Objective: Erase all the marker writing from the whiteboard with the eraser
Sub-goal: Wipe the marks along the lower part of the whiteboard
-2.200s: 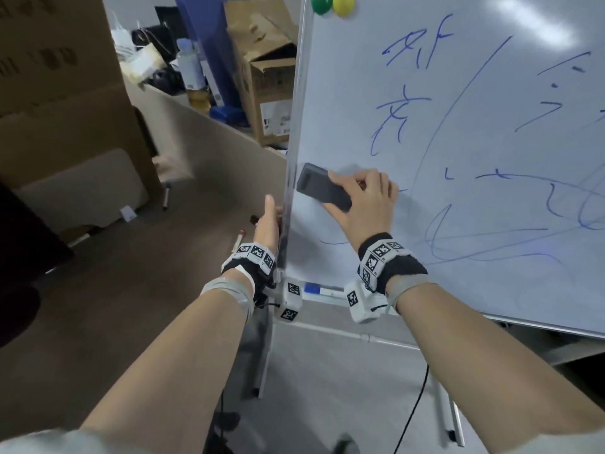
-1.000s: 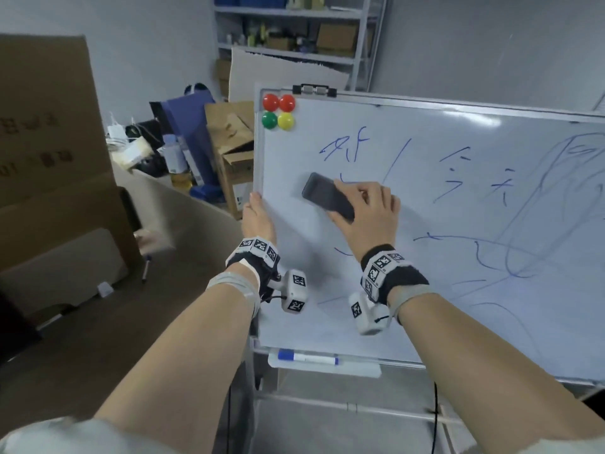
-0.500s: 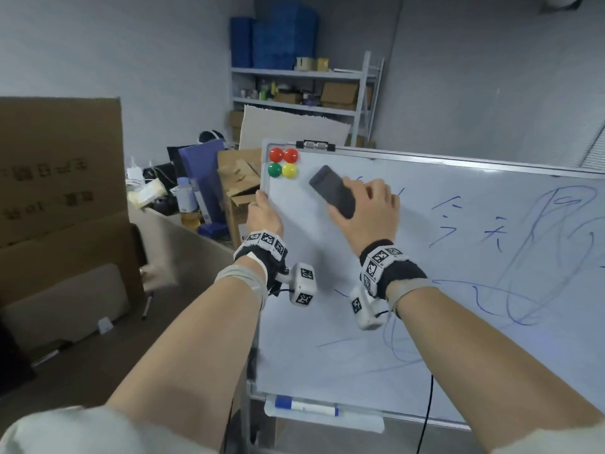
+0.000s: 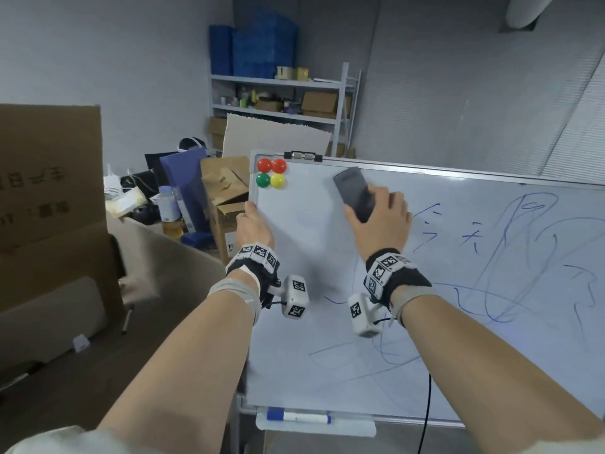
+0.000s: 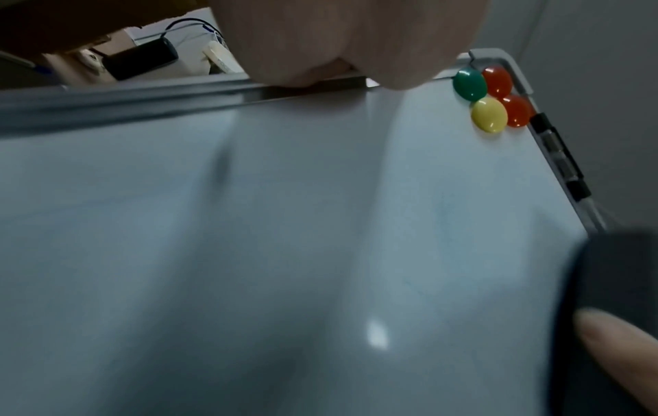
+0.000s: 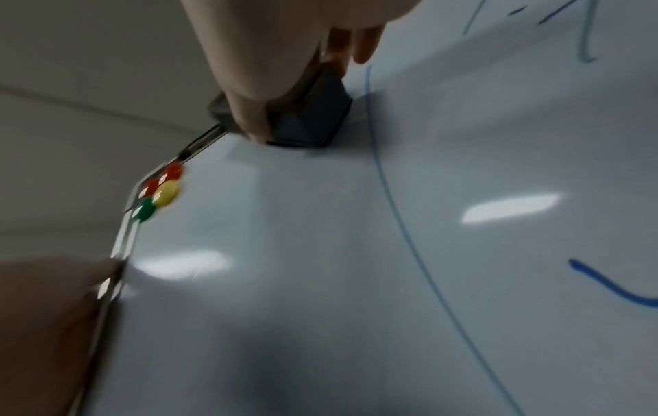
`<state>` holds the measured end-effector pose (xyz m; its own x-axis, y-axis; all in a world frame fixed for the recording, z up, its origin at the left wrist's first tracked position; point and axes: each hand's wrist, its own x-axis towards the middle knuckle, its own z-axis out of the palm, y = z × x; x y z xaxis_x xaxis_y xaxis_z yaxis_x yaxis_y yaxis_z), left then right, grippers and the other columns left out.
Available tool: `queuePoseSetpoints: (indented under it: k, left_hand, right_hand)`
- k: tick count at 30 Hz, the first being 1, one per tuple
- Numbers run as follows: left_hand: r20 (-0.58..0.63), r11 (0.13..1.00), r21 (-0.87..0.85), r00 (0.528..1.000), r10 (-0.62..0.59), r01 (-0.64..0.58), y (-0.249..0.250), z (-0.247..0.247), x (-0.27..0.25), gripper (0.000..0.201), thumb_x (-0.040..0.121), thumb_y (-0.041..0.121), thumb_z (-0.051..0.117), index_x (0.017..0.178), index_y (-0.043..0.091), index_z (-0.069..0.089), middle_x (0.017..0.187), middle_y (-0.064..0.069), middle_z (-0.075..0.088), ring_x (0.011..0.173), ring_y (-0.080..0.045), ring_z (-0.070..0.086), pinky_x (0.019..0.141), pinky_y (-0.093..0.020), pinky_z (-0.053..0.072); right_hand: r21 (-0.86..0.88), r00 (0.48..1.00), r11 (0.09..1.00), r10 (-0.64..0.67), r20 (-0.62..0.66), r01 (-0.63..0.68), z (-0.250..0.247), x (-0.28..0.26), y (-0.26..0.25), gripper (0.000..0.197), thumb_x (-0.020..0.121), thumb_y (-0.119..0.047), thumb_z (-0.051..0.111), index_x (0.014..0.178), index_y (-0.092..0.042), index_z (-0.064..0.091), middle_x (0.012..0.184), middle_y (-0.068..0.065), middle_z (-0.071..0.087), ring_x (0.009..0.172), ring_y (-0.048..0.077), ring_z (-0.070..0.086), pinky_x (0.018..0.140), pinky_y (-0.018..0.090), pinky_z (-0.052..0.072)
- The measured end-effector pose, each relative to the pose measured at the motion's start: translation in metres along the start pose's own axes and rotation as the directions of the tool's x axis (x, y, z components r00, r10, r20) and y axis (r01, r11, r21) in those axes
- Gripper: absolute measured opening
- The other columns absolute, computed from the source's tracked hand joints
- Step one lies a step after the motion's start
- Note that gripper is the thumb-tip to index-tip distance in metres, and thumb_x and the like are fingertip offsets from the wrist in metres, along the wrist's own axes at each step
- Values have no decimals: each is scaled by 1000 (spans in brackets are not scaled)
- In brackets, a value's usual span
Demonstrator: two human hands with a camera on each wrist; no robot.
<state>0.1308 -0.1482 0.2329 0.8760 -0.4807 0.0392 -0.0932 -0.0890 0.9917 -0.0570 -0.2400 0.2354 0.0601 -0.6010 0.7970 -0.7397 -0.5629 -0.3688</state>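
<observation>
A whiteboard (image 4: 304, 231) on a stand fills the right of the head view, with blue marker writing (image 4: 510, 257) over its middle and right. My right hand (image 4: 381, 221) grips a dark grey eraser (image 4: 353, 193) and presses it flat on the board close to the top rail. The right wrist view shows the eraser (image 6: 310, 118) pinched between thumb and fingers beside a long blue line (image 6: 398, 225). My left hand (image 4: 253, 224) grips the board's left edge, thumb on the front; the left hand (image 5: 342, 42) wraps the frame in its wrist view. The upper left area looks wiped.
Several round magnets (image 4: 271, 173) sit in the board's top left corner. A blue-capped marker (image 4: 298, 417) lies in the tray below. Cardboard boxes (image 4: 226, 194), a bottle (image 4: 168, 208) and shelving (image 4: 278, 93) stand to the left and behind.
My right hand has swept the eraser up the board to the top edge, and the blue characters at upper left are gone. My left hand slid higher on the edge.
</observation>
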Motion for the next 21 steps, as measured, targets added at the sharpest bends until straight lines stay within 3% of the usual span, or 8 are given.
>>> queuePoseSetpoints:
  k: [3,6,9,12,15,17,19,21]
  left_hand:
    - [-14,1000,-15,1000,7,-7,-1,3,-6,62,105,46,20,131,1,54,135,-21,56,124,-37,51,105,-36,35]
    - [-57,1000,-18,998,13,-14,0,2,-7,62,104,47,20,130,1,54,134,-22,57,123,-38,52,105,-39,35]
    - [-99,1000,-30,995,-3,0,-5,-1,-3,63,104,48,20,129,3,55,132,-21,59,123,-38,53,105,-39,36]
    - [-174,999,-43,985,4,-12,-7,3,-9,59,102,50,22,120,7,60,123,-18,64,115,-36,58,99,-38,40]
    - [-218,998,-61,976,20,-34,-9,9,-21,49,101,45,28,109,9,60,113,-15,67,107,-32,60,85,-32,36]
    - [-226,998,-54,974,32,-45,-9,9,-26,47,100,44,29,109,9,59,112,-16,67,106,-32,59,85,-33,37]
    - [-218,998,-47,975,38,-49,-11,7,-24,49,99,46,29,111,9,59,114,-16,66,107,-34,59,90,-36,40]
    - [-192,998,-54,981,29,-41,-16,5,-19,50,98,49,29,110,11,58,117,-16,65,110,-36,58,97,-40,42]
  right_hand:
    - [46,982,984,172,-75,-169,-7,-3,10,52,83,-49,70,123,-19,53,111,13,51,101,36,51,89,45,42]
    - [81,997,997,-15,72,9,-2,-29,-2,53,80,-46,76,122,-21,56,108,12,49,100,33,48,88,42,43]
    - [-25,969,980,-189,160,196,-1,-42,-1,53,81,-51,75,122,-22,57,106,9,50,97,30,48,85,41,43]
    - [-21,994,994,110,-27,-111,-16,-27,19,54,87,-49,68,125,-14,53,114,14,54,104,34,51,87,45,44]
    - [51,918,923,384,-93,-381,-33,-13,36,59,93,-50,61,128,-5,47,122,19,52,111,40,52,88,49,48]
    - [21,944,945,326,-53,-325,-35,-19,35,56,91,-46,66,127,-7,48,121,21,50,112,40,48,87,49,48]
    - [37,989,990,137,57,-139,-32,-33,30,53,86,-42,73,125,-14,52,117,18,50,109,36,45,88,46,45]
    - [12,984,999,-49,172,48,-32,-43,28,52,83,-43,75,125,-20,55,112,12,51,105,33,45,87,42,44]
